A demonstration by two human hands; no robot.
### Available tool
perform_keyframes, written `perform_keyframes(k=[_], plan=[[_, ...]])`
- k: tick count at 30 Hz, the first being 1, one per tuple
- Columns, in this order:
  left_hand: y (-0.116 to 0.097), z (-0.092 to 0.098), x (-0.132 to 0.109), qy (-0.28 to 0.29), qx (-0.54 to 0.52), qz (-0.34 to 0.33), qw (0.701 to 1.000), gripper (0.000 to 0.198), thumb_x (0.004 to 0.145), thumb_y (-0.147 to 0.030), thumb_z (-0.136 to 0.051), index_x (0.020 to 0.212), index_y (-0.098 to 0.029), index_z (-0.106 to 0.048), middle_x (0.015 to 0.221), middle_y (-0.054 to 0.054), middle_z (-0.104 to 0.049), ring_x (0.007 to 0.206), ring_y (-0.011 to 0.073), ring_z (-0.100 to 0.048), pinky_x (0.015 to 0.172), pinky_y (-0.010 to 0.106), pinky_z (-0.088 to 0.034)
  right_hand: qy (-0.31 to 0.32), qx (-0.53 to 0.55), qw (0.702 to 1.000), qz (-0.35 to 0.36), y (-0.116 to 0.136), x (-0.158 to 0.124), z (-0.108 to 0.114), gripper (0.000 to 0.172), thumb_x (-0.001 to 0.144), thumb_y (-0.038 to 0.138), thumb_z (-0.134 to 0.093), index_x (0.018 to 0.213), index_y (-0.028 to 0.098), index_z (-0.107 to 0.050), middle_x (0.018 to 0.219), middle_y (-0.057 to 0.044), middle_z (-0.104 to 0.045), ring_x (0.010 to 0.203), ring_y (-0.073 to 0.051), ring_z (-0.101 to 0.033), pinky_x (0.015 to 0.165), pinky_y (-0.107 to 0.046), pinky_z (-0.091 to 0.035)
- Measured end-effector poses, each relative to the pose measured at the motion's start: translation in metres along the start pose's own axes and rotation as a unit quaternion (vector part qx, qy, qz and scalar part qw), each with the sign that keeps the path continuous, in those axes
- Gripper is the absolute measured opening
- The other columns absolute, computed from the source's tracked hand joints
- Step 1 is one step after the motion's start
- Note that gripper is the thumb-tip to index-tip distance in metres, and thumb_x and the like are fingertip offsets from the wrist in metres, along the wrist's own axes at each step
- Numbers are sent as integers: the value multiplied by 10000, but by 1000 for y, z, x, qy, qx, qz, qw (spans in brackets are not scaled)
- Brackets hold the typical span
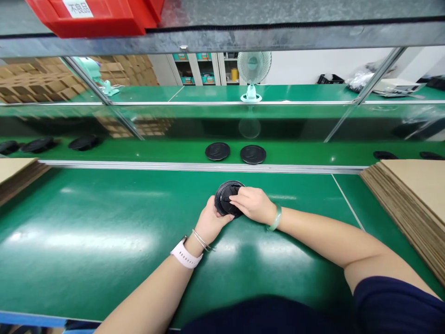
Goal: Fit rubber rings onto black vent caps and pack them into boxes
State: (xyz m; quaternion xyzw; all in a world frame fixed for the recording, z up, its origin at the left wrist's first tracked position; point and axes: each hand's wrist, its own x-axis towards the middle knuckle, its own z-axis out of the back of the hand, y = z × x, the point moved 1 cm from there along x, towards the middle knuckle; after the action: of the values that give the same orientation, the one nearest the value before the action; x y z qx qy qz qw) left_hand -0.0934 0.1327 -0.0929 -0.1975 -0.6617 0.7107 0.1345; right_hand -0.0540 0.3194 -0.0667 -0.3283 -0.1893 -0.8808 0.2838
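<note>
A round black plastic lid [225, 198] stands tilted on the green work mat [104, 241], held up between my two hands. My left hand [212, 221] grips its lower edge from the near side, and a pale pink watch and a thin silver bracelet sit on that wrist. My right hand [251, 204] lies across the top of the lid with the fingers curled over its face. The hands hide much of the lid, including its right side.
Behind a metal rail [194, 167], a green conveyor belt [295, 153] carries several black discs [217, 151]. Stacks of cardboard sheets [410, 204] lie at the right, with another stack [17, 176] at the left. A red bin [86, 16] hangs overhead.
</note>
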Motion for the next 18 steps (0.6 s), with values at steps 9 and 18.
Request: perform_keyframes(k=[9,18], plan=[[3,0,0,-7,17,9,1000,613,586,-222,-846,1086,-195,-493,1052,42,-677,992,238,-685,916,396,-564,52,-36,998,26,4,1,3,280,1060,170,-398,1062,146,-678,781,-74,-569,730,-205,-534,660,-325,-467],[-6,-4,-1,-12,-3,30,999,611,569,-205,-853,1056,-184,-485,997,37,-689,946,232,-699,890,400,-571,59,-27,998,-20,4,5,0,247,1047,204,-456,978,129,-681,824,-81,-574,747,-203,-542,678,-310,-469]])
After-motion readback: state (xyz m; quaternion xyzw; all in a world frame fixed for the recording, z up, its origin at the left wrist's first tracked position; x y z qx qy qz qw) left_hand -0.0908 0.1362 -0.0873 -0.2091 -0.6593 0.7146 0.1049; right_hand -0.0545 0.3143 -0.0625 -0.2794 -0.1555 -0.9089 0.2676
